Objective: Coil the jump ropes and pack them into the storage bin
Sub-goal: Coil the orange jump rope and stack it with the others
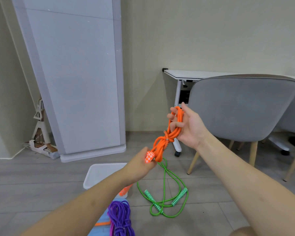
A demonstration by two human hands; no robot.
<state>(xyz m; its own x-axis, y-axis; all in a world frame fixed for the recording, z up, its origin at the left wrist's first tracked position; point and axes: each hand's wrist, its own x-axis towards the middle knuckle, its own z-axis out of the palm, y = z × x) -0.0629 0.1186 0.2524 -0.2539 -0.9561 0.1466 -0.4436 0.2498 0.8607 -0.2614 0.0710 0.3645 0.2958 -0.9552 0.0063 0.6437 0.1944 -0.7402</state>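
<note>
An orange jump rope [167, 137] is bundled into loops and held up between both hands. My right hand [187, 125] has its fingers curled through the upper loops. My left hand [141, 166] grips the orange-and-white checkered handle [149, 157] at the bundle's lower end. On the floor below sits the white storage bin [100, 174], partly hidden by my left forearm. A green jump rope [165, 198] with checkered handles lies loose on the floor. A coiled purple rope [120, 217] lies at the bottom, near a second orange checkered handle [124, 190].
A grey chair [242, 108] on wooden legs stands at the right, before a white table [194, 74] on castors. A tall grey-white panel [78, 79] leans at the left, with a folded stand and cardboard [41, 133] beside it. Something blue [102, 220] lies under the purple rope.
</note>
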